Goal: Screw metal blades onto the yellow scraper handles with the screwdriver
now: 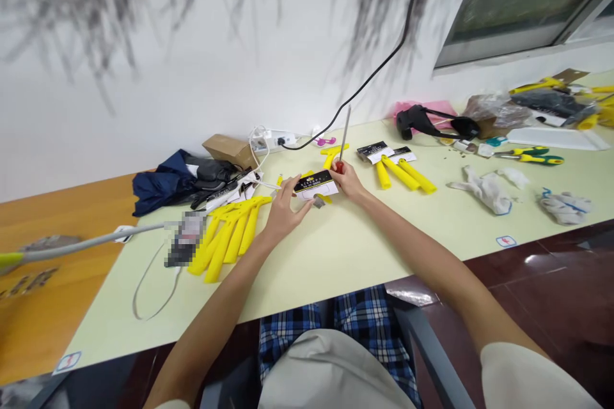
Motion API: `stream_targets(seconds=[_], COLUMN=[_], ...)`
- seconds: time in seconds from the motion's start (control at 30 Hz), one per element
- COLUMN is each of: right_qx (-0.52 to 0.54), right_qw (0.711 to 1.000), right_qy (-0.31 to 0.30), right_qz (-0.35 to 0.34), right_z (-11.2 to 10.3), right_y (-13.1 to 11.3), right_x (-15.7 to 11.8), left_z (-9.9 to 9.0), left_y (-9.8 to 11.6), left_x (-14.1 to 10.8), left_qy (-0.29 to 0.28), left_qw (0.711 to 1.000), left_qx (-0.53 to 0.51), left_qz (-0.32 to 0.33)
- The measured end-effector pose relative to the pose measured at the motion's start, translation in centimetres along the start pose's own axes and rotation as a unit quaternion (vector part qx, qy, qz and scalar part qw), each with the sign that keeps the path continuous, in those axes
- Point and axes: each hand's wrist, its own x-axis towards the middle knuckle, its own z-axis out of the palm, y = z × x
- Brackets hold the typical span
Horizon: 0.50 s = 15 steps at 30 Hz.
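Plastic handles [229,238] on the desk [330,255], power strip [273,139] behind them, cloth gloves [566,208] at right

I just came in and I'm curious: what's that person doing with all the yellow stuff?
A person sits at a pale green table. Their left hand touches a black-and-white card, and their right hand grips a red-handled screwdriver pointing up. A pile of yellow plastic pieces lies nearby on the left.
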Motion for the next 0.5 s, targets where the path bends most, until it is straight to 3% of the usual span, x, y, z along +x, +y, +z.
stream_targets(seconds=[0.13,0.5], right_qx=[-0.004,-0.003], right_qw=[1.000,1.000], right_qy=[-0.019,-0.018], right_qz=[-0.010,-0.002], right_z=[0.3,0.9], right_y=[0.2,-0.8], right_x=[-0.5,-1.4], left_z=[0.5,-0.2], left_y=[-0.2,0.1], left_x=[-1.1,-0.6], left_qy=[0.028,0.042], left_qw=[0.999,0.993], left_qx=[0.028,0.111], left_qz=[-0.027,-0.024])
